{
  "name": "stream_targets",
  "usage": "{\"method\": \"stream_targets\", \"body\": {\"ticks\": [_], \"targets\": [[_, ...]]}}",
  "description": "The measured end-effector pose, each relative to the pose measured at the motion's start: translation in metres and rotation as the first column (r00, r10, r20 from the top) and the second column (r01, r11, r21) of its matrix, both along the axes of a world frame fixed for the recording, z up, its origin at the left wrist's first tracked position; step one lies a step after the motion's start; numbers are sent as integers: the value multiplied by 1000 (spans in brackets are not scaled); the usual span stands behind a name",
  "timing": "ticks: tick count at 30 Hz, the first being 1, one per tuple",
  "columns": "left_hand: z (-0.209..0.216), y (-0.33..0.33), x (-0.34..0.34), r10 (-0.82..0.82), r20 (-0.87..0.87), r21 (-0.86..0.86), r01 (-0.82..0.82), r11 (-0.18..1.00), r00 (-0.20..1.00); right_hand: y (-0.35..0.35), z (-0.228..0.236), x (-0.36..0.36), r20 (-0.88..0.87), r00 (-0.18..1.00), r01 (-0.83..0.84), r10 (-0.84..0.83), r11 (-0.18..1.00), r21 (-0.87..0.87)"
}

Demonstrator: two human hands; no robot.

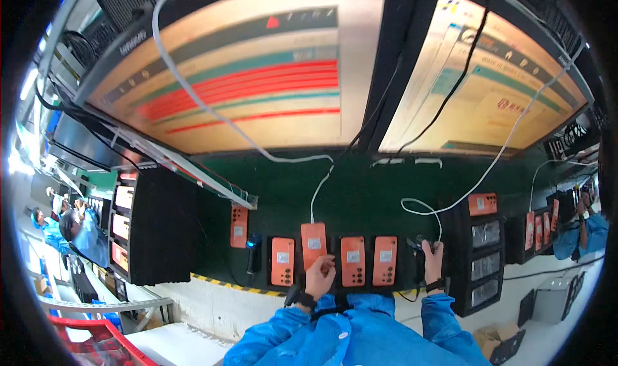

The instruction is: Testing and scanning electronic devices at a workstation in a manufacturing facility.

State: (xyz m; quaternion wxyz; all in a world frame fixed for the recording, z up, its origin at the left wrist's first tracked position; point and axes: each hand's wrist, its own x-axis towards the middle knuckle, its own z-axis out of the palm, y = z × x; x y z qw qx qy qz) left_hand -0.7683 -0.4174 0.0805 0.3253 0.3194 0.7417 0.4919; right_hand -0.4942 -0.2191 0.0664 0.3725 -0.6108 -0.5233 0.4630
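Observation:
My left hand [320, 274] is closed on the lower end of an orange phone [313, 240], back side up with a pale label. A white cable [315, 202] runs into that phone's top edge. More orange phones lie in the black tray, one [282, 261] left of my hand and two [353, 260] to its right. My right hand [434, 263] is at the tray's right end, fingers closed around the end of a second white cable [439, 223]. A small black object [417, 245] sits beside those fingers; its kind is unclear.
Two lit monitors [364, 64] stand behind the green bench mat [277, 179]. Left are an orange phone [239, 227] and a black handheld device [253, 255] with a blue light. Black racks [166, 224] flank the bench; one at right [458, 263] holds phones. People in blue work far left.

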Motion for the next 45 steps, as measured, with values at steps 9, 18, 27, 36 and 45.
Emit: {"method": "stream_targets", "body": {"ticks": [9, 18, 27, 36, 45], "targets": [[-89, 15, 19, -97, -242, 151, 136, 979, 966, -95, 25, -101, -241, 966, -168, 95, 937, -305], [-33, 35, 25, -116, -20, -119, 113, 986, 993, -77, 29, -81, -122, 992, -62, 24, 944, -325], [-9, 79, 51, 157, 22, -522, -122, 844, 987, 22, -105, 40, 178, 971, 166, -158, 985, -34], [-23, 59, 13, -123, 362, 74, 103, 992, 924, -9, 36, -91, -244, 910, -352, 334, 935, -33], [16, 31, 14, -226, 287, 60, 218, 974, 931, -35, 78, -135, 35, 580, -814, 814, 578, 58]]}}
